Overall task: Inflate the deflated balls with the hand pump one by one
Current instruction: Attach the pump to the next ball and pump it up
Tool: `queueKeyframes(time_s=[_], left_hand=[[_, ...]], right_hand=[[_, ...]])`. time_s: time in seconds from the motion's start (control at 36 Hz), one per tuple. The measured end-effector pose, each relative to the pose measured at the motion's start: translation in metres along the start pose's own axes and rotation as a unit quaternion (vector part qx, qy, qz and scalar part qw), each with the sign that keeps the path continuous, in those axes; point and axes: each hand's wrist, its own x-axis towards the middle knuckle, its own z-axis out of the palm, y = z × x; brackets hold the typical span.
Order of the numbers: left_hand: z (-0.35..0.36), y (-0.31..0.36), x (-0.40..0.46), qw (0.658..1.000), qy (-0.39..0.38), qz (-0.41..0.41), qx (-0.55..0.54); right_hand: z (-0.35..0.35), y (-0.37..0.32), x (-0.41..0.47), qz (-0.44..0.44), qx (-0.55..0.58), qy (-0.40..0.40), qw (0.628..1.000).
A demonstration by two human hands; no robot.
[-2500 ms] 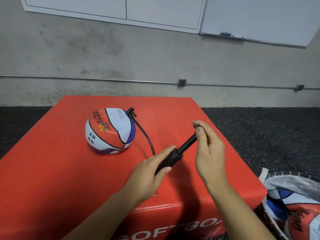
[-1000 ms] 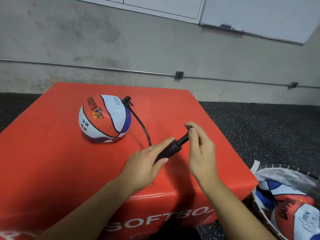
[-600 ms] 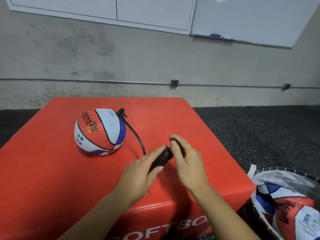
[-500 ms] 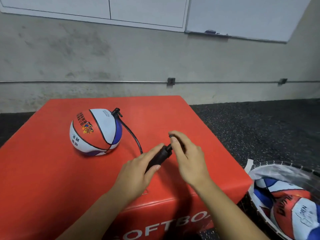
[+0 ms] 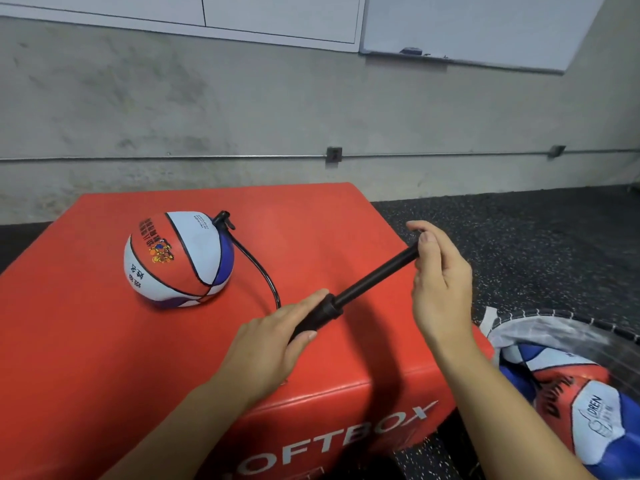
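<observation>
A red, white and blue ball (image 5: 178,258) sits on the red soft box (image 5: 86,341), left of centre. A black hose (image 5: 258,268) runs from the ball's upper right side to a black hand pump (image 5: 349,292). My left hand (image 5: 273,344) grips the pump's barrel low on the box top. My right hand (image 5: 440,282) holds the handle end, with the rod drawn far out up and to the right.
A mesh bag (image 5: 568,327) on the dark floor at the lower right holds more red, white and blue balls (image 5: 581,407). A grey wall with a whiteboard (image 5: 467,26) stands behind the box.
My right hand has pulled the pump handle out up and to the right after pushing it in. My left hand stays on the barrel. The ball has not moved.
</observation>
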Motion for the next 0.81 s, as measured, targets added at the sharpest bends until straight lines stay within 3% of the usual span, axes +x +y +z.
queueKeyframes(time_s=[0.5, 0.81], left_hand=[[0.001, -0.01, -0.001, 0.999, 0.02, 0.005, -0.031], [0.002, -0.006, 0.002, 1.0, 0.021, 0.001, -0.013]], right_hand=[[0.063, 0.013, -0.056, -0.003, -0.102, -0.136, 0.985], [0.06, 0.013, -0.06, 0.012, -0.096, -0.143, 0.985]])
